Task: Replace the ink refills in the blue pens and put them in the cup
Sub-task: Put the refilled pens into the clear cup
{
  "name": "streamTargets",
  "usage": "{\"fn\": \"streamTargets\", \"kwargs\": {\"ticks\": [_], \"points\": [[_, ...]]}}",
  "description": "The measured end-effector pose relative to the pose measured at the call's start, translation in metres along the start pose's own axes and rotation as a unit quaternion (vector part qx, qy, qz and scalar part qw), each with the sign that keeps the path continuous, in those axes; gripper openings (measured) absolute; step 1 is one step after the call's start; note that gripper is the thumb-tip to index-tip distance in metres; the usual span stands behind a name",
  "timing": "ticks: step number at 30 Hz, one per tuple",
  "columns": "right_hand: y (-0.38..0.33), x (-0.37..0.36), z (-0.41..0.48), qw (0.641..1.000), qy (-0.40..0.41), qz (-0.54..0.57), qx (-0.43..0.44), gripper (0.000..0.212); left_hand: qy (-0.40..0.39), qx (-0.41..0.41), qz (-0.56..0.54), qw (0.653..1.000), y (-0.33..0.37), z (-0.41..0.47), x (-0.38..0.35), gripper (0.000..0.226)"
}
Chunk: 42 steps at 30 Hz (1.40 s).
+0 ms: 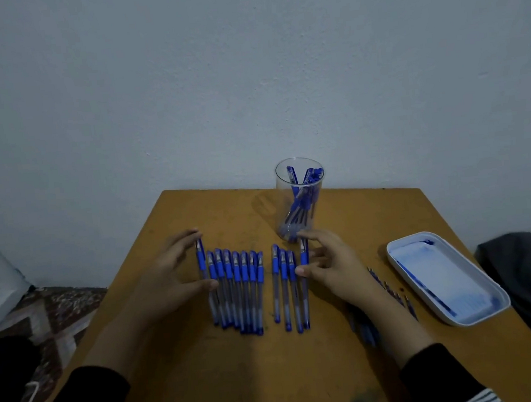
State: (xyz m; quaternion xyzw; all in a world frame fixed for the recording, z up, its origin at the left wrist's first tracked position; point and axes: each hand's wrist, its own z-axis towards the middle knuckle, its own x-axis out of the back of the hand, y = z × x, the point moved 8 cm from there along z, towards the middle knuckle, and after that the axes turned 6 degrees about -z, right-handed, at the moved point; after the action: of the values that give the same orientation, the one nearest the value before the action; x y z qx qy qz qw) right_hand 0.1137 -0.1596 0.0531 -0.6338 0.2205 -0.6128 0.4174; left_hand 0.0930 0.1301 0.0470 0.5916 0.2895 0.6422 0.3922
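On the wooden table point(210, 384), spread left hand point(170, 274) and right hand point(335, 262) bracket blue pens point(238, 287) before the cup point(284, 195); squeezing may scatter them.

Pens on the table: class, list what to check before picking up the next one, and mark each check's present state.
1. Pens lie side by side on the table, caps on: ok.
2. Cup stands upright, room left at its mouth: ok.
3. Left hand and right hand hold nothing, only touching the outer pens: ok.
4. Thin refills beside the right forearm, partly hidden: cannot tell how many.
5. White tray clean: not ok, blue stains inside.
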Motion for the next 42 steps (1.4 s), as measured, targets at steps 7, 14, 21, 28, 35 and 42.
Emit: {"fn": "streamTargets", "kwargs": {"ticks": [7, 14, 21, 28, 35, 42], "points": [[-0.029, 0.019, -0.007, 0.987, 0.043, 0.151, 0.029, 0.060, 0.053, -0.062, -0.110, 0.991, 0.043, 0.009, 0.007, 0.067], [-0.064, 0.065, -0.005, 0.962, 0.122, 0.234, 0.074, 0.047, 0.081, -0.172, -0.174, 0.966, 0.131, 0.040, 0.007, 0.067], [-0.080, 0.126, 0.004, 0.920, 0.288, 0.245, 0.106, 0.032, 0.220, -0.269, -0.213, 0.913, 0.218, 0.077, 0.011, 0.056], [-0.070, 0.151, 0.011, 0.866, 0.398, 0.293, 0.077, 0.042, 0.199, -0.288, -0.144, 0.925, 0.198, 0.098, -0.034, 0.058], [-0.077, 0.147, 0.016, 0.854, 0.447, 0.250, 0.094, 0.034, 0.168, -0.313, 0.044, 0.934, 0.153, 0.091, -0.074, 0.021], [-0.101, 0.130, 0.036, 0.888, 0.406, 0.155, 0.148, 0.032, 0.140, -0.269, 0.077, 0.950, 0.144, 0.086, -0.077, 0.039]]}}
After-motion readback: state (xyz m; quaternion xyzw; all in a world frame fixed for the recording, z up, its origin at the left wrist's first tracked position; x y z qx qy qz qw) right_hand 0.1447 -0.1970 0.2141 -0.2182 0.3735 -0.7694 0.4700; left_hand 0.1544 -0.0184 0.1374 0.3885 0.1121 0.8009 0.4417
